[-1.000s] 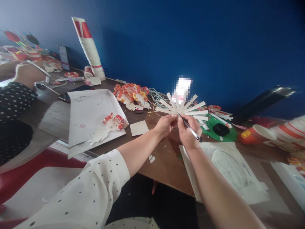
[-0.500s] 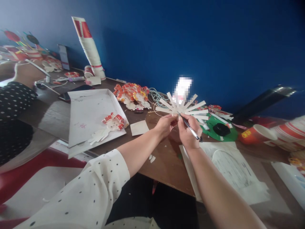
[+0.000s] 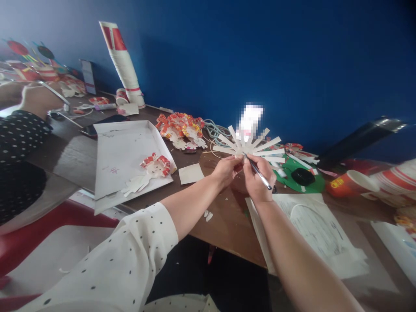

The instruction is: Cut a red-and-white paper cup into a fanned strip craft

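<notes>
Above the brown table, my left hand (image 3: 229, 170) is closed on the near edge of a white paper cutout (image 3: 244, 147) whose strips fan outward like rays. My right hand (image 3: 260, 177) grips a pen (image 3: 261, 174), its tip at the base of the cutout, close to my left fingertips. What the tip marks is too small to make out. Behind the cutout stands a phone with a bright, blurred screen (image 3: 250, 119). A pile of red, orange and white paper crafts (image 3: 182, 130) lies to the left of my hands.
A white box lid (image 3: 120, 151) holds a red-and-white paper craft (image 3: 156, 165). Stacked paper cups (image 3: 121, 65) lean near the blue wall. On the right are a green disc (image 3: 308, 184), an orange cup (image 3: 351, 184) and papers (image 3: 321, 229). Another person's dotted sleeve (image 3: 26, 134) is at left.
Both hands keep the same hold on the cutout and pen. The view has shifted very slightly; nothing else has visibly moved.
</notes>
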